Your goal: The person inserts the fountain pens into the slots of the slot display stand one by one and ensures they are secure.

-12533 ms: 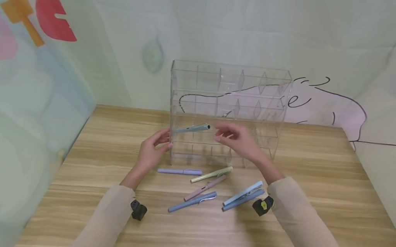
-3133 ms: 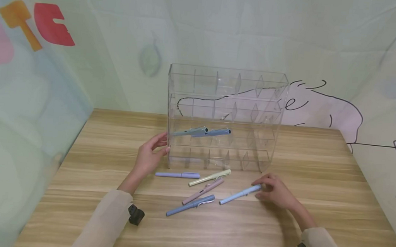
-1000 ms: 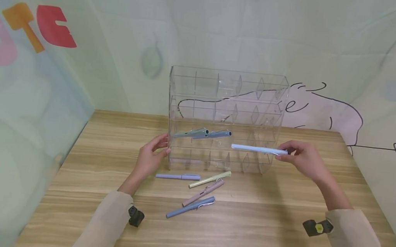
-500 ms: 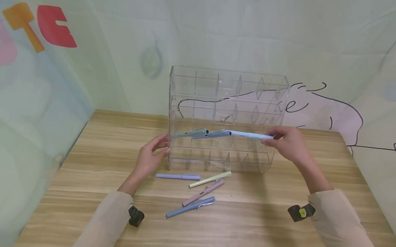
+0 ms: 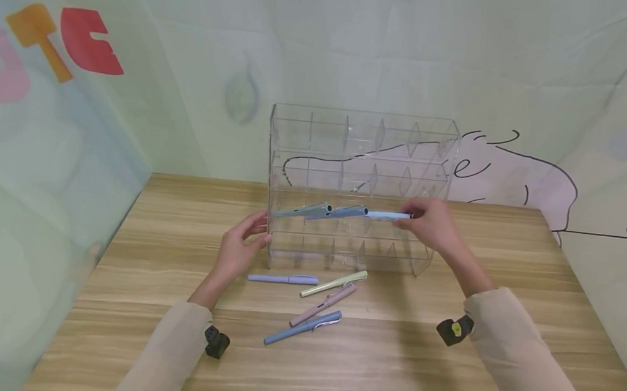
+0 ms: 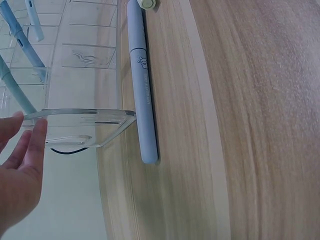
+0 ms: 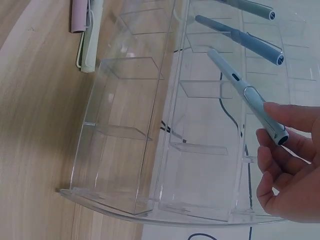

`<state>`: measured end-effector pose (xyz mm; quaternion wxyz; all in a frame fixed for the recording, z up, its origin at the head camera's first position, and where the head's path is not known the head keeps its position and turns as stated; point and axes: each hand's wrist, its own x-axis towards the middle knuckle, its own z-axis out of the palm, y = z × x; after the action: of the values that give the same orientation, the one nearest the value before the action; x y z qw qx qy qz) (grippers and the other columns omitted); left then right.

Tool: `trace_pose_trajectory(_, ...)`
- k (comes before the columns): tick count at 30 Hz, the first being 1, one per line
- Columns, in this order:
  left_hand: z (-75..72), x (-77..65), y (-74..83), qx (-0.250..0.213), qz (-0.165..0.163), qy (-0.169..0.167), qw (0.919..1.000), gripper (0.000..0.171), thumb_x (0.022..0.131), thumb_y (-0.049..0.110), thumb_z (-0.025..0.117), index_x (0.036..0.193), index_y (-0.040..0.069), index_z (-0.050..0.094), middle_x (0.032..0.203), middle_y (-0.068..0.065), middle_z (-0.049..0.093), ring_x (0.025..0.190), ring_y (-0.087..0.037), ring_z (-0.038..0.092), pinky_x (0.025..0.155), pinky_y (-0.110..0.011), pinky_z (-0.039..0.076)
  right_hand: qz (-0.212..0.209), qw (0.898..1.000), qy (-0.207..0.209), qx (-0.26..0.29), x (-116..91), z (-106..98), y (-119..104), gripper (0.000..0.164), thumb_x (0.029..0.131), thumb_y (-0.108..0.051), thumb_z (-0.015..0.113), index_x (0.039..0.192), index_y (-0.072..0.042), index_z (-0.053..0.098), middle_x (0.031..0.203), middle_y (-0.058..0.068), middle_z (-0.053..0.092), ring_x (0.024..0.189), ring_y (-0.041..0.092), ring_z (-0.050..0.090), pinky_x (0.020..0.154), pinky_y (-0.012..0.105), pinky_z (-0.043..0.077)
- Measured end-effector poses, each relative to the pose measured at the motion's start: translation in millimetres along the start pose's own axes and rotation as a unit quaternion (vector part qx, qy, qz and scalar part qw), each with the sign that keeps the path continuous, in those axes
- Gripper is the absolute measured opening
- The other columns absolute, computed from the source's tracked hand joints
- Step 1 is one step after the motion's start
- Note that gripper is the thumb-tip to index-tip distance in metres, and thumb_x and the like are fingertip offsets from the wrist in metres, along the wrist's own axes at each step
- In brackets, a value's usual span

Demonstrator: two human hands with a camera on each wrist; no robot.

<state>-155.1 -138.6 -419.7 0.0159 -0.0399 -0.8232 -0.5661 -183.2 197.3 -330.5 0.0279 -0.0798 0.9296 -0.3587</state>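
Note:
A clear acrylic rack (image 5: 349, 238) with several compartments stands upright on the table. My left hand (image 5: 236, 251) grips its left side panel between thumb and fingers (image 6: 36, 145). With thumb and fingertips, my right hand (image 5: 434, 226) pinches the capped end of a light blue pen (image 7: 255, 102). That pen's far end reaches into the second row from the bottom. To its left, a blue pen (image 5: 345, 212) and a teal pen (image 5: 312, 209) lean in the same row. In front lie a lavender pen (image 6: 141, 90), a pale green pen (image 5: 331, 284), a mauve pen (image 5: 322, 307) and a darker blue pen (image 5: 300, 329).
The wooden table (image 5: 180, 209) meets a printed cloth backdrop (image 5: 213, 59) behind the rack. Thin clear dividers (image 7: 122, 131) split each rack row. The pale green pen's clip end touches or nearly touches the mauve pen's.
The blue pen has gone from the table into the rack. My right hand has since lifted the light blue pen and moved it left into the row. My left hand stays on the rack.

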Motion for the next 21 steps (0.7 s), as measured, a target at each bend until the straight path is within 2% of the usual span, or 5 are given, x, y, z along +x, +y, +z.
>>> trace_pose_trajectory(11,0.6,-0.3,0.7,0.0,-0.002,0.002,1.0,0.049,0.087,0.001,0.059,0.133,0.005,0.044,0.123,-0.015,0.053,0.112,-0.027,0.052,0.085,-0.024,0.051,-0.014,1.0,0.004,0.01,1.9,5.3,1.7,0.016,0.081,-0.006,0.068,0.092,0.005,0.065,0.075,0.01,0.059,0.066,0.018,0.047,0.054,0.025,0.042)
trace_pose_trajectory(21,0.9,-0.8,0.9,-0.002,-0.002,0.003,1.0,0.049,0.087,0.001,0.059,0.133,0.004,0.044,0.123,-0.016,0.053,0.112,-0.028,0.052,0.083,-0.021,0.051,-0.019,1.0,0.009,0.01,0.9,5.6,2.0,0.015,0.082,-0.008,0.067,0.092,0.003,0.065,0.075,0.01,0.056,0.067,0.02,0.045,0.054,0.026,0.04)
